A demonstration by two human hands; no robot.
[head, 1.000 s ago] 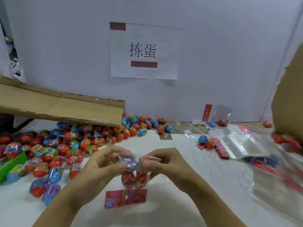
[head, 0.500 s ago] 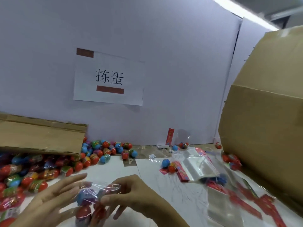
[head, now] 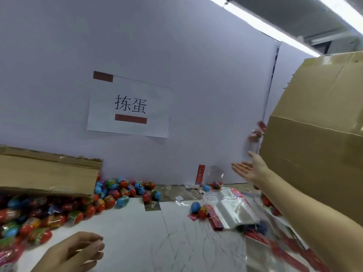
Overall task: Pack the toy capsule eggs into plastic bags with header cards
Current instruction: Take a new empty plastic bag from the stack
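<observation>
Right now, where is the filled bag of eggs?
In the head view the filled bag is in mid-air on the right, blurred, against the white wall beside the big cardboard box, just above the open right hand.

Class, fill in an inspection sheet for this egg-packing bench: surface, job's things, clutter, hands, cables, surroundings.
Surface: white table, partly bare.
Job's things: loose capsule eggs heaped left; packed bag in mid-air by the big carton; empty bags with red header cards lying right.
Clutter: small scrap of packaging mid-table.
Hands: left hand low, loosely curled, no grip; right hand open, reaching toward the carton.
Cables: nothing seen.
Surroundings: white wall with paper sign; cardboard flap over the eggs; ceiling light.
</observation>
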